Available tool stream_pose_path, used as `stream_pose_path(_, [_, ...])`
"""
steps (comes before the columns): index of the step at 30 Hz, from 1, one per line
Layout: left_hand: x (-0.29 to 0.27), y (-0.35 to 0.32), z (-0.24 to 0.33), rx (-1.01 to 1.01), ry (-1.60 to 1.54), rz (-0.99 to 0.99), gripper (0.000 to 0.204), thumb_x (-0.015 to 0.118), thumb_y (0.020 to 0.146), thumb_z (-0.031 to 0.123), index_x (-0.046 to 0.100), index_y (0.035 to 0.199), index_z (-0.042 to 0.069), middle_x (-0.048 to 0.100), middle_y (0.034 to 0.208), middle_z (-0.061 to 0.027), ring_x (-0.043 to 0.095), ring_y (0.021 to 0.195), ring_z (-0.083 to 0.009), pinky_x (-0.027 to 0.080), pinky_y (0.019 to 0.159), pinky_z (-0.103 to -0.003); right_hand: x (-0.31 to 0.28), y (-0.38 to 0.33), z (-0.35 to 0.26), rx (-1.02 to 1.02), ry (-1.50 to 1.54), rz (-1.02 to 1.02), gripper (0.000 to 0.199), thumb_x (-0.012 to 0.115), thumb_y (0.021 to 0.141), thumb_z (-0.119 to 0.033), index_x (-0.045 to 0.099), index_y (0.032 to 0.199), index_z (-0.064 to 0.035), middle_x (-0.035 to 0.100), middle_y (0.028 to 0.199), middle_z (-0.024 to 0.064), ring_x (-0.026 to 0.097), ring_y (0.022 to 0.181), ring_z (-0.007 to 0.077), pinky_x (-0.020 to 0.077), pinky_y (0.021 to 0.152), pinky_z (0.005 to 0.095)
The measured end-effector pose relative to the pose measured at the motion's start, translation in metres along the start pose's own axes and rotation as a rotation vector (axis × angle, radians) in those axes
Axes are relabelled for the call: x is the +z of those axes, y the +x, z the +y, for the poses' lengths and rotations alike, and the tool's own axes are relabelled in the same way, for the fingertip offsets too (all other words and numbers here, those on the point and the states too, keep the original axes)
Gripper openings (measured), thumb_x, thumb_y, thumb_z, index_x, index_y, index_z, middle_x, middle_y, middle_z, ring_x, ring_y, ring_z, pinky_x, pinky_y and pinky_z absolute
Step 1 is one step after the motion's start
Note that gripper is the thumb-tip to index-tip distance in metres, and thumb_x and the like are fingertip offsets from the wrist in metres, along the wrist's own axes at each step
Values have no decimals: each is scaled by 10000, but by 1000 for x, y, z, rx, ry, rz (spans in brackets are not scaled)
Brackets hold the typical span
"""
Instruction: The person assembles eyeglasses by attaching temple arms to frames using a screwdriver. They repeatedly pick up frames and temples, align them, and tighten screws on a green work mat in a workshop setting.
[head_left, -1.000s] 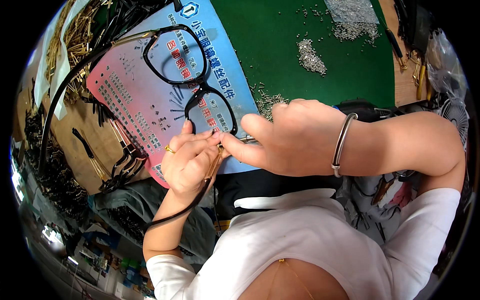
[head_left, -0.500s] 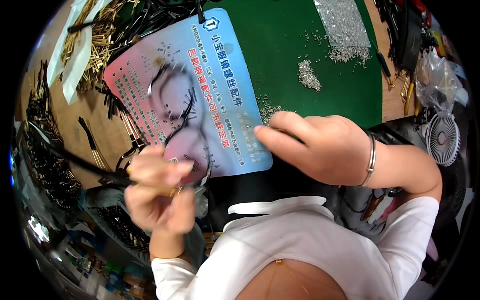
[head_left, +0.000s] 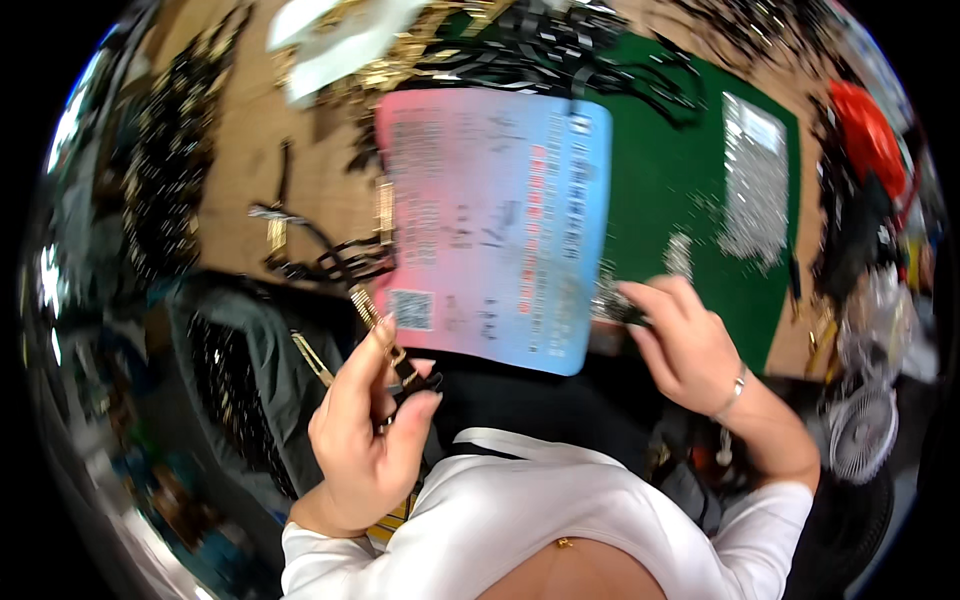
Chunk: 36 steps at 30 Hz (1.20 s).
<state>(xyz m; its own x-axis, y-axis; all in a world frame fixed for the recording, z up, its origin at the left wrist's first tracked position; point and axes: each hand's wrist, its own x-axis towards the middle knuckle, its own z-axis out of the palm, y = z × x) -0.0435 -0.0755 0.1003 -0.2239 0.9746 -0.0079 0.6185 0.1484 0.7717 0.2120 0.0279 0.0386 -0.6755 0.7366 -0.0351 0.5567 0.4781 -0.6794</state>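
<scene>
Fingers of the left hand (head_left: pixel 365 440) pinch a slim gold-and-black spectacle arm (head_left: pixel 392 345), holding it up just below the lower left corner of the pink-and-blue printed card (head_left: pixel 500 220). The right hand (head_left: pixel 690 345) rests at the card's lower right corner, fingertips pressed together on something small and dark, too blurred to identify. A green mat (head_left: pixel 660 180) lies under the card's right side, with a silvery heap of small parts (head_left: pixel 755 190) on it, well to the right of the card.

Glossy paper card (head_left: pixel 495 220), matt green mat (head_left: pixel 665 210), shiny gold metal temple piece (head_left: pixel 385 340).
</scene>
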Motion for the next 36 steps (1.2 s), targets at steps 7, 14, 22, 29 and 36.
stream_pose_path(7, [-17,39,-30,-122,-13,15,242,605,771,37,606,1009,-2,628,773,-84,561,603,-104,406,516,-220,8,-8,5,128,139,28,288,561,802,-9,519,1087,-4,545,837,141,589,670,262,478,595,324])
stream_pose_path(14, [14,63,-72,283,668,73,309,598,745,48,542,1048,21,516,1129,-151,448,1110,-359,283,973,-501,7,-10,6,117,139,68,297,568,793,-22,516,1085,1,591,923,150,616,699,255,501,616,313])
stream_pose_path(22, [0,140,-45,267,202,-8,173,610,761,73,580,917,5,592,893,-162,574,843,-321,454,755,-392,6,-7,12,169,150,61,291,567,797,-40,525,1083,-8,605,954,146,627,711,249,507,621,313])
stream_pose_path(29, [15,240,-80,231,565,-133,125,602,793,112,580,873,18,596,873,-157,593,794,-309,454,708,-388,6,-10,9,189,166,64,283,581,798,-58,531,1072,-12,607,939,146,624,710,253,505,616,308])
stream_pose_path(36, [-6,244,-70,205,-10,-44,77,612,816,71,570,829,7,595,718,-41,550,655,-92,424,603,-216,-16,9,12,216,220,-63,199,548,823,-81,527,1008,-12,613,905,159,617,759,308,502,664,353])
